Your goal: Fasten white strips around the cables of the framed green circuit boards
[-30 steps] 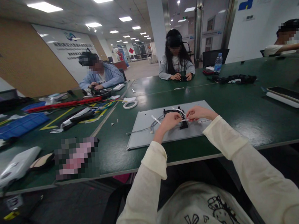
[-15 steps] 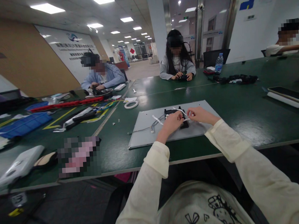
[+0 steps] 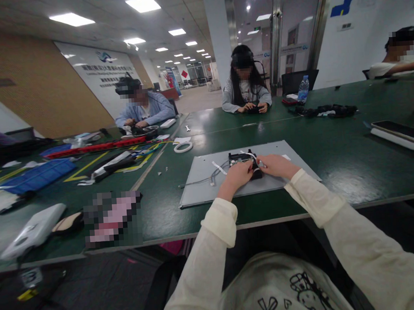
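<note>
A grey panel [image 3: 201, 178] lies flat on the green table [image 3: 333, 152] in front of me. On it sits a small black part [image 3: 240, 157] with grey wires [image 3: 211, 175] trailing off to the left and white strips around it. My left hand [image 3: 239, 174] is closed in a pinch at the part's near edge. My right hand [image 3: 276, 165] is also closed, its fingertips meeting the left hand's on a thin white strip [image 3: 257, 166] beside the part.
A white tape ring [image 3: 183, 147] lies beyond the panel. A blue tray [image 3: 36, 175], a red bar [image 3: 94, 146] and cables crowd the left table. A flat device [image 3: 400, 134] lies at right, a water bottle [image 3: 303, 89] further back. Three other people sit around the tables.
Both hands have dropped slightly toward the panel and drawn closer together at the black part. The view has tilted down a little.
</note>
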Demonstrator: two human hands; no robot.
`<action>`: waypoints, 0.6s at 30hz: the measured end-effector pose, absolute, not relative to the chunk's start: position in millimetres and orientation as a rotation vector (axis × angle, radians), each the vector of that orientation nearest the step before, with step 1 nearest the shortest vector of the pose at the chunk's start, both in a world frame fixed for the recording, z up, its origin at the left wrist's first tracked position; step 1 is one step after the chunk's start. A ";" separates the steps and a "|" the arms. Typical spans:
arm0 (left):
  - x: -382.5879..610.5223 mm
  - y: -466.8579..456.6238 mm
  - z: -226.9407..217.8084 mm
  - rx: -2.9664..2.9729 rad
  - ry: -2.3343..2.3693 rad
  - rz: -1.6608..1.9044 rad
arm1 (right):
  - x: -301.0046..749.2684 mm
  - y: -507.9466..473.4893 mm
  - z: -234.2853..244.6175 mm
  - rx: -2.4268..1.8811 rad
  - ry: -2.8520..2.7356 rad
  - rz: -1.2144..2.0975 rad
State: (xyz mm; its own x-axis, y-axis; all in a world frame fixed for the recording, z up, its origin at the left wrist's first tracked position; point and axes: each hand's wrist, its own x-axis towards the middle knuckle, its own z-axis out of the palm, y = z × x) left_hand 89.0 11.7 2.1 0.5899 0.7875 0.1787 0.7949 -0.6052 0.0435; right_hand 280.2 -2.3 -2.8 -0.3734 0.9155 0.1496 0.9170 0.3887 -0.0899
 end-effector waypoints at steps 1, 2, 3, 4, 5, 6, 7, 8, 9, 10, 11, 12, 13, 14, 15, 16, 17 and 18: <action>88.9 11.2 3.2 -2.754 -1.373 -0.259 | 278.9 -3.9 -1.7 -1.676 -2.470 -0.045; 88.6 10.6 4.5 -2.742 -1.368 -0.243 | 278.1 -5.1 -0.6 -1.701 -2.469 -0.075; 88.4 9.9 5.9 -2.728 -1.362 -0.230 | 277.7 -6.0 0.5 -1.724 -2.469 -0.102; 88.0 9.2 7.3 -2.711 -1.355 -0.216 | 277.7 -6.6 1.4 -1.743 -2.469 -0.124; 87.5 8.5 8.6 -2.694 -1.348 -0.202 | 278.3 -6.7 2.2 -1.764 -2.463 -0.144; 86.8 7.9 9.7 -2.678 -1.341 -0.189 | 279.2 -6.6 2.7 -1.782 -2.455 -0.158; 86.1 7.5 10.5 -2.663 -1.336 -0.174 | 280.5 -6.2 3.0 -1.801 -2.443 -0.165; 85.3 7.0 11.2 -2.652 -1.332 -0.159 | 282.0 -5.6 3.2 -1.822 -2.430 -0.164; 84.4 6.6 11.7 -2.642 -1.329 -0.145 | 283.6 -4.9 3.1 -1.840 -2.416 -0.156; 83.6 6.2 12.2 -2.633 -1.329 -0.132 | 285.3 -4.2 2.9 -1.854 -2.405 -0.145; 82.8 5.8 12.6 -2.626 -1.329 -0.121 | 286.9 -3.4 2.5 -1.864 -2.397 -0.134; 82.0 5.4 13.2 -2.621 -1.331 -0.114 | 288.4 -2.7 2.0 -1.869 -2.392 -0.128; 81.2 4.9 13.9 -2.618 -1.335 -0.111 | 289.7 -2.1 1.3 -1.873 -2.384 -0.134; 80.3 4.3 14.7 -2.613 -1.343 -0.110 | 290.9 -1.5 0.6 -1.874 -2.376 -0.145; 79.4 3.8 15.7 -2.609 -1.353 -0.109 | 291.8 -0.9 0.0 -1.879 -2.364 -0.158; 78.3 3.3 16.8 -2.605 -1.364 -0.109 | 292.6 -0.4 -0.6 -1.886 -2.350 -0.167; 77.1 2.9 17.8 -2.601 -1.377 -0.107 | 293.1 0.0 -1.1 -1.889 -2.333 -0.173; 75.8 2.5 18.6 -2.599 -1.392 -0.104 | 293.5 0.4 -1.3 -1.886 -2.316 -0.175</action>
State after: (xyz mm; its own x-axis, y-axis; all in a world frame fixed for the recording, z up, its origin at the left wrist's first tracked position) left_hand 75.8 2.5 18.6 0.5564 0.8170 0.1512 0.8304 -0.5406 -0.1349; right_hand 293.5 0.4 -1.3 -0.1986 0.9618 0.1883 0.9792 0.2029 -0.0037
